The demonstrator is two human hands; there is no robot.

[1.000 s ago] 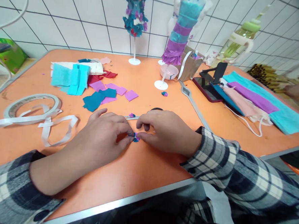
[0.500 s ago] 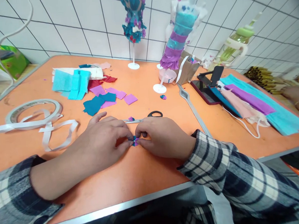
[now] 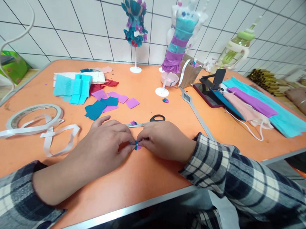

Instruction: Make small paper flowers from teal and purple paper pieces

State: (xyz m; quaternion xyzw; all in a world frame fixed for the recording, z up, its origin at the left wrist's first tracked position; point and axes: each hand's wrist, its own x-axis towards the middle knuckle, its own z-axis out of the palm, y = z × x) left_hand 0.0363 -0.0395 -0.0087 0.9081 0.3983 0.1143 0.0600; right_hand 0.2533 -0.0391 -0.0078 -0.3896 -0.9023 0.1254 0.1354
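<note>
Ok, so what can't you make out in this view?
All in the head view:
Small blue and purple piece: tiny, partly covered by the left hand and right hand.
Scissors: partly hidden by the right hand.
Tape roll: print too blurred to read.
Teal decorated figure: top cut off by the upper edge.
Another person's arm: cut off by the right edge.

"What's near the tiled wall [image 3: 72, 26], over on the right?"
"A clear bottle [image 3: 234, 50] with a green cap and a white handle; a gold-coloured heap [image 3: 261, 82] lies to its right"
"And the far left?"
"A white cable [image 3: 21, 34], hanging in front of something bright green [image 3: 17, 69]"
</note>
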